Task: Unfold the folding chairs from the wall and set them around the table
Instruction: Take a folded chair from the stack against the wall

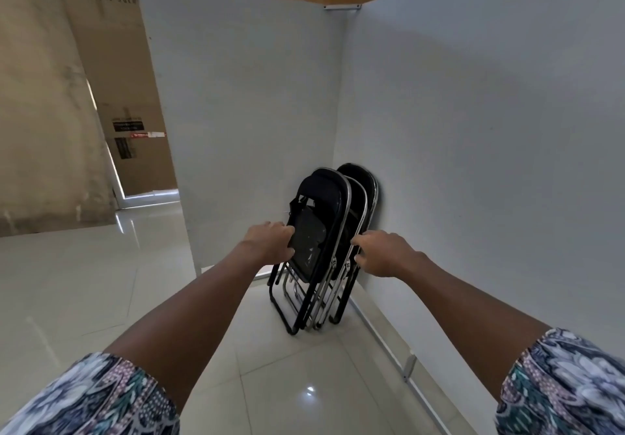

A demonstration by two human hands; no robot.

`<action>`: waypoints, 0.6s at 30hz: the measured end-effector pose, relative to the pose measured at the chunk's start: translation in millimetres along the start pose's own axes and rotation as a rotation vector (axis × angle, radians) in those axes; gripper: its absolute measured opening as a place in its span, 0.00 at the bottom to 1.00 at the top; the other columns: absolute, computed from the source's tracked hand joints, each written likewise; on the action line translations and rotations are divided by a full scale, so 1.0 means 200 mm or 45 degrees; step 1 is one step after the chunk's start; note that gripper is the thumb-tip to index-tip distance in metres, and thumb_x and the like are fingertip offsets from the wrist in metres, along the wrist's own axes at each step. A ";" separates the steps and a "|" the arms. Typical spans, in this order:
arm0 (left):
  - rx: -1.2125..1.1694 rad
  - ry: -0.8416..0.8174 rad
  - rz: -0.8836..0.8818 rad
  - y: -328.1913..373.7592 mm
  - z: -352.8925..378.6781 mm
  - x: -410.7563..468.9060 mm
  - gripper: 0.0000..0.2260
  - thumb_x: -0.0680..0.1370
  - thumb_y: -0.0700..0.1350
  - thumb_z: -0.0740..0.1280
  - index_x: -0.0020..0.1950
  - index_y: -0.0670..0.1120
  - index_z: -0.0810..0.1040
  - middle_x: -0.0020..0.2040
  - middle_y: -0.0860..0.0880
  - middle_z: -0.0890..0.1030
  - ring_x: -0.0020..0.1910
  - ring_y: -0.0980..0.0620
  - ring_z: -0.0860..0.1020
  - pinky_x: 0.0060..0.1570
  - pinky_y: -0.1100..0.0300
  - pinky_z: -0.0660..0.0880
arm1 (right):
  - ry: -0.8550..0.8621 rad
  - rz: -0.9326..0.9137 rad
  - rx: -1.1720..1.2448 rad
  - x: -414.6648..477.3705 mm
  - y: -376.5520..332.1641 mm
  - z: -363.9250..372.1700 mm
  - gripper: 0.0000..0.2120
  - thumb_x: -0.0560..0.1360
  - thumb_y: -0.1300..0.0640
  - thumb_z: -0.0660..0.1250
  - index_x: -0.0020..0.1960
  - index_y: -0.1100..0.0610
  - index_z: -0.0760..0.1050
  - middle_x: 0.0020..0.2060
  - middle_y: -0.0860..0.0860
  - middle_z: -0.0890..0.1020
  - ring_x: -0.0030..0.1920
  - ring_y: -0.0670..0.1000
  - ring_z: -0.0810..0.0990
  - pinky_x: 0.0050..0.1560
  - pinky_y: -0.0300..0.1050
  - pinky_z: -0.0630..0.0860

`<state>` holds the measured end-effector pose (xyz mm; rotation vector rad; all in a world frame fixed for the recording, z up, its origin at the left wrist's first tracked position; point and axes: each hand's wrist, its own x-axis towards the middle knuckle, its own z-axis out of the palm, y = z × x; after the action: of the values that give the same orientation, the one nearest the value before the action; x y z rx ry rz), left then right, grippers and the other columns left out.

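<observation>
Leaning on the white wall (473, 130), three folded black chairs with shiny metal legs (333, 231) stand on the pale tile floor (287, 384). The left hand (270, 242) grips the front chair (309, 242) by its side. The right hand (382, 253) is just beside the chairs; I cannot tell if it holds one.

Cardboard carton (111, 62), far left, partly behind white partition (236, 96). Dark spaced capitals near its top read "FURNITURE SOL"; the rest is cut off by the partition's edge.

Lower on the same carton:
- black label (128, 126), pale lines of print, too small to read
- red-and-white strip (148, 135) just below it, lettering illegible
- dark sticker (125, 148) underneath, unreadable
</observation>
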<state>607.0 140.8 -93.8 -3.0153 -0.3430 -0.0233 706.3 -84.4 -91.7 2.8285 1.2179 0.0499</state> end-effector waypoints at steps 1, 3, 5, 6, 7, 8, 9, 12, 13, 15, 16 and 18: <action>0.008 -0.009 0.020 0.01 0.03 0.12 0.20 0.79 0.52 0.62 0.69 0.46 0.70 0.66 0.45 0.75 0.65 0.42 0.74 0.58 0.48 0.75 | 0.002 0.002 0.003 0.10 0.06 0.02 0.18 0.80 0.52 0.58 0.69 0.53 0.71 0.60 0.55 0.77 0.59 0.57 0.76 0.57 0.54 0.74; 0.028 -0.020 0.050 0.02 0.09 0.30 0.19 0.79 0.53 0.62 0.68 0.47 0.71 0.64 0.45 0.76 0.64 0.42 0.75 0.56 0.48 0.75 | 0.001 0.019 0.016 0.26 0.17 0.07 0.17 0.80 0.52 0.58 0.67 0.54 0.72 0.58 0.55 0.78 0.57 0.57 0.77 0.55 0.54 0.75; 0.022 -0.038 0.069 0.02 0.15 0.49 0.19 0.79 0.52 0.62 0.68 0.47 0.71 0.63 0.45 0.76 0.63 0.43 0.75 0.55 0.48 0.74 | -0.019 0.016 0.036 0.42 0.26 0.12 0.17 0.80 0.53 0.58 0.67 0.54 0.72 0.57 0.54 0.78 0.56 0.57 0.77 0.55 0.53 0.75; 0.018 -0.044 0.070 0.02 0.19 0.62 0.19 0.79 0.52 0.62 0.68 0.47 0.71 0.63 0.46 0.76 0.63 0.43 0.75 0.54 0.49 0.74 | -0.023 0.011 0.044 0.53 0.33 0.15 0.17 0.80 0.53 0.58 0.66 0.55 0.72 0.57 0.54 0.79 0.56 0.57 0.77 0.54 0.52 0.75; 0.013 -0.049 0.062 0.02 0.22 0.73 0.18 0.79 0.52 0.62 0.68 0.46 0.71 0.63 0.46 0.76 0.62 0.43 0.75 0.54 0.49 0.74 | -0.028 0.008 0.046 0.63 0.39 0.18 0.17 0.80 0.53 0.58 0.66 0.55 0.72 0.56 0.54 0.79 0.56 0.57 0.78 0.54 0.52 0.74; 0.007 -0.054 0.053 0.02 0.25 0.83 0.18 0.79 0.52 0.62 0.67 0.46 0.72 0.63 0.46 0.76 0.62 0.43 0.76 0.53 0.49 0.74 | -0.035 0.003 0.042 0.73 0.45 0.20 0.17 0.80 0.53 0.58 0.66 0.55 0.73 0.56 0.54 0.79 0.55 0.57 0.78 0.54 0.52 0.74; -0.006 -0.056 0.047 0.02 0.27 0.93 0.18 0.79 0.52 0.62 0.67 0.46 0.71 0.62 0.46 0.76 0.62 0.43 0.76 0.54 0.49 0.74 | -0.031 -0.006 0.048 0.82 0.51 0.22 0.16 0.80 0.53 0.58 0.65 0.56 0.73 0.56 0.55 0.79 0.55 0.57 0.78 0.53 0.51 0.74; -0.063 -0.101 0.022 0.04 0.35 1.26 0.18 0.79 0.52 0.61 0.67 0.46 0.72 0.62 0.45 0.76 0.61 0.43 0.76 0.55 0.48 0.75 | -0.065 -0.033 0.055 1.11 0.70 0.28 0.17 0.80 0.53 0.57 0.66 0.56 0.72 0.58 0.55 0.78 0.56 0.57 0.78 0.54 0.51 0.74; -0.085 -0.117 0.003 0.05 0.37 1.33 0.17 0.79 0.52 0.61 0.66 0.46 0.72 0.62 0.45 0.76 0.61 0.43 0.76 0.55 0.48 0.75 | -0.091 -0.040 0.065 1.18 0.75 0.30 0.17 0.80 0.53 0.58 0.67 0.56 0.72 0.59 0.55 0.79 0.57 0.57 0.78 0.55 0.52 0.75; -0.121 -0.134 -0.026 0.06 0.42 1.52 0.17 0.79 0.51 0.61 0.65 0.46 0.72 0.61 0.45 0.76 0.60 0.43 0.76 0.55 0.48 0.75 | -0.117 -0.065 0.059 1.36 0.88 0.33 0.18 0.80 0.53 0.58 0.67 0.56 0.72 0.59 0.55 0.79 0.58 0.57 0.77 0.56 0.53 0.76; -0.141 -0.150 -0.034 0.06 0.42 1.56 0.17 0.79 0.51 0.61 0.65 0.46 0.72 0.61 0.45 0.76 0.60 0.43 0.76 0.55 0.48 0.76 | -0.147 -0.063 0.055 1.41 0.91 0.33 0.17 0.80 0.53 0.58 0.67 0.56 0.72 0.59 0.55 0.79 0.58 0.57 0.78 0.56 0.53 0.76; -0.176 -0.148 -0.069 0.07 0.47 1.73 0.17 0.79 0.51 0.61 0.66 0.46 0.72 0.61 0.45 0.76 0.60 0.42 0.76 0.57 0.48 0.76 | -0.145 -0.073 0.054 1.59 1.02 0.35 0.17 0.80 0.53 0.57 0.66 0.57 0.72 0.59 0.56 0.79 0.57 0.57 0.78 0.56 0.53 0.76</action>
<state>947.3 215.1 -179.2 -3.1510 -0.4519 0.1298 1076.1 4.3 -145.3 2.7864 1.2889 -0.1388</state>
